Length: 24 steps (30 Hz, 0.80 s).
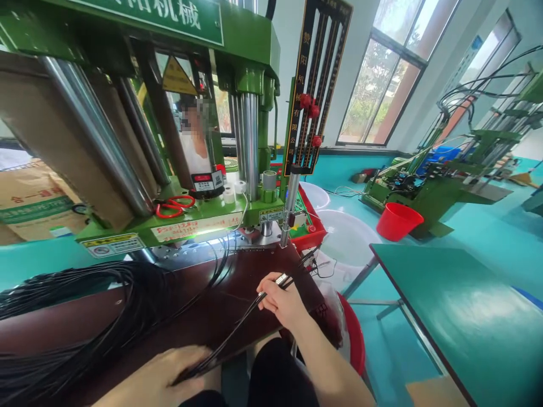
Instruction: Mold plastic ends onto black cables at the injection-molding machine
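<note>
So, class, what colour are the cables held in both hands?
The cables are black, seen best in the head view.

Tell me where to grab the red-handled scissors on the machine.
Take the red handle loops, coming from the person's side. The scissors lie on the green ledge with the loops exposed near its front edge; a steel column stands close by. The blades are hard to make out.

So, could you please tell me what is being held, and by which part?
Some black cables: the right hand grips them near their far ends, the left hand farther down, nearer the body.
</note>
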{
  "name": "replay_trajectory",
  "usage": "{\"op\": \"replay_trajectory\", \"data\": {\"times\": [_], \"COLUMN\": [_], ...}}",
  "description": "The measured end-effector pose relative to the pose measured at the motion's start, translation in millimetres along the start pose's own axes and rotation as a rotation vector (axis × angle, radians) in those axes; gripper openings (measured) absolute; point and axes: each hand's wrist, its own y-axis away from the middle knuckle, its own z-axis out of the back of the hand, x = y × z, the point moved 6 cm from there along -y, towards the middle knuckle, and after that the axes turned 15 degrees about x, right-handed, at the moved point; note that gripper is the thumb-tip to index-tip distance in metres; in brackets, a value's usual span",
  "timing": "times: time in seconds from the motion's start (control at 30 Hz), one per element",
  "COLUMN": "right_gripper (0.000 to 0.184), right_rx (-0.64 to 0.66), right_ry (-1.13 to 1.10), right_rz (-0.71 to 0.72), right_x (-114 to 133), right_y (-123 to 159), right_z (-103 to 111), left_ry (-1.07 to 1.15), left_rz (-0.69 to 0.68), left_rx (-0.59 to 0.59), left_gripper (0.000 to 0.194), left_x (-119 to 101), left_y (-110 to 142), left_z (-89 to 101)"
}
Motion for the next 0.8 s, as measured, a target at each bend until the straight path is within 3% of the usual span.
{"op": "replay_trajectory", "data": {"times": [0.07,0.13,0.23,0.37,0.47,0.6,0.7,0.8], "right_gripper": [0.020,0.019,0.026,0.032,0.032,0.037,0.034,0.032], "right_rx": [0.064,0.093,0.026,-0.198,-0.213,-0.026,0.049,0.059], "right_ry": [0.070,0.103,-0.019,-0.225,-0.213,0.011,0.344,0.412], "right_rz": [-0.013,-0.001,0.053,0.137,0.094,0.111,0.080,0.049], "right_x": [3,6,12,15,9,15,24,24], "right_y": [0,0,0,0,0,-2,1,4], "right_z": [-8,-12,-3,27,37,30,29,34], "left_ry": [0.007,0.022,-0.007,-0.010,0.108,0.103,-0.024,-0.100], "left_rz": [-0.061,-0.141,-0.217,-0.229,-0.206,-0.184,-0.193,-0.205], "left_rx": [0.038,-0.005,-0.095,-0.084,-0.116,-0.247,-0.289,-0.545], "left_gripper": [0.028,0.027,0.026,0.032,0.035,0.037,0.035,0.037], "left_x": [-25,-52,-72,-56,-35,-36,-61,-96], "left_y": [-16,-34,-54,-58,-55,-52,-41,-12], "left_z": [-9.7,-15.1,-21.2,-33.0,-32.8,-5.6,33.4,80.6]}}
